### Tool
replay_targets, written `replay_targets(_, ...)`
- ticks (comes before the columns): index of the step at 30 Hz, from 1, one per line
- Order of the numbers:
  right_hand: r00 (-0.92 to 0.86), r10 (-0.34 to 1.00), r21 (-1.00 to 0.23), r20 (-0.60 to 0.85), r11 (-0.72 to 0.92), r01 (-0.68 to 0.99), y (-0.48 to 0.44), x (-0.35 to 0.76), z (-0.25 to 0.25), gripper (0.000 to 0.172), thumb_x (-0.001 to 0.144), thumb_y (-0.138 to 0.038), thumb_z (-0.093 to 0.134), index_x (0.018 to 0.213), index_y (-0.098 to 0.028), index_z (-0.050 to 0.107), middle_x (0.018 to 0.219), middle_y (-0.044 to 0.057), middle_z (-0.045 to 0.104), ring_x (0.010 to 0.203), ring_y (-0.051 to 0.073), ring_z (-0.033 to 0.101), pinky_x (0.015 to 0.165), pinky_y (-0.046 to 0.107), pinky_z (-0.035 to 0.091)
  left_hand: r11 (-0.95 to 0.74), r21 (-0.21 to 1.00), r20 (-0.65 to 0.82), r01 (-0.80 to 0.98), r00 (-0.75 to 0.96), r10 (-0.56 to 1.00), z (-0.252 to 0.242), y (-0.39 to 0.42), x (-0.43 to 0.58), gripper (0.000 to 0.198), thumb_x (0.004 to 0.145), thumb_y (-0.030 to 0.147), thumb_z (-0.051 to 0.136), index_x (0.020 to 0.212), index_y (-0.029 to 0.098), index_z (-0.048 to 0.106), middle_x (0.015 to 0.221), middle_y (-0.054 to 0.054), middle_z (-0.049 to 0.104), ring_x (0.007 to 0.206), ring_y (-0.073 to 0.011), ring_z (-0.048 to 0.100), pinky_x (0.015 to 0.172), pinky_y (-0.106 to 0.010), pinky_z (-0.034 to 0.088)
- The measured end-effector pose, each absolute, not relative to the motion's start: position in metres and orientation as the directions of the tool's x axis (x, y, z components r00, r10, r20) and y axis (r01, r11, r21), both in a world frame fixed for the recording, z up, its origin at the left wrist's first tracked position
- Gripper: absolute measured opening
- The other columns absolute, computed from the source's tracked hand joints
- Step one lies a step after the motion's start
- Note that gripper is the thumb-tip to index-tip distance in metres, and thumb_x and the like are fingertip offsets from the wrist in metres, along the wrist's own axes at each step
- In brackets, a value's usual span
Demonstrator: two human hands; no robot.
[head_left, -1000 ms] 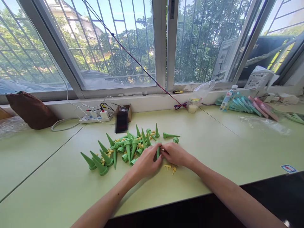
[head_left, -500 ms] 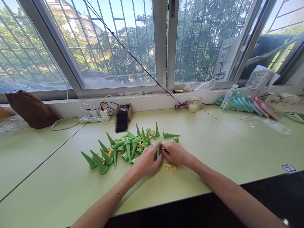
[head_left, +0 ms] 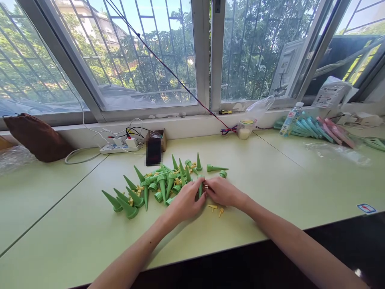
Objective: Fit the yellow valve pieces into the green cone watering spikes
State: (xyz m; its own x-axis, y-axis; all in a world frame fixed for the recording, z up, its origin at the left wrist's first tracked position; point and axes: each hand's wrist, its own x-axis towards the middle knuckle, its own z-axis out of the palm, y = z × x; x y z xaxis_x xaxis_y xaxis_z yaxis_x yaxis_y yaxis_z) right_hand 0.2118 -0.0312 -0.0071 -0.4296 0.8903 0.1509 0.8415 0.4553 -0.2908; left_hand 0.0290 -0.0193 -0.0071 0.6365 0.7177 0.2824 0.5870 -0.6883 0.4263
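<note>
My left hand (head_left: 188,200) is closed around a green plastic watering spike (head_left: 201,188), partly hidden by the fingers. Against its side, my right hand (head_left: 222,192) pinches with thumb and forefinger; a tiny pale bit shows at the fingertips, too small to name. Below the right hand lie a yellow T-shaped plastic piece (head_left: 213,207) and another small yellow piece (head_left: 221,212). Left of my hands spreads a heap of green spikes (head_left: 161,188) mixed with small yellow parts. Beyond the right hand are a lying green spike (head_left: 217,168) and a green cap (head_left: 223,174).
Along the window sill sit a brown bag (head_left: 36,138), a power strip (head_left: 120,147), a small box with a dark blurred item (head_left: 154,151), a plastic cup (head_left: 244,130), a bottle (head_left: 291,119) and teal and pink packets (head_left: 309,127). The table's front edge runs under my forearms.
The view has shifted slightly. Both hands keep the same hold at the green spike, with hardly any visible movement.
</note>
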Motion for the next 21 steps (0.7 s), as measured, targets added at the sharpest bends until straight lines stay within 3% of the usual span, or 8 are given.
replay_targets(21, -0.431, 0.885, -0.307, 0.174, 0.464, 0.831, -0.0305, 0.2113, -0.0084, 0.021, 0.094, -0.017, 0.046, 0.085, -0.013, 0.064, 0.083, 0.009, 0.071, 0.072, 0.018, 0.062, 0.062, 0.026, 0.032, -0.681, 0.412, 0.253, 0.605, 0.642, 0.723, -0.0067, -0.0210, 0.0287, 0.035, 0.093, 0.030, 0.046, 0.126, 0.019, 0.049, 0.097, -0.009, 0.066, 0.091, -0.0250, 0.062, 0.081, -0.036, 0.049)
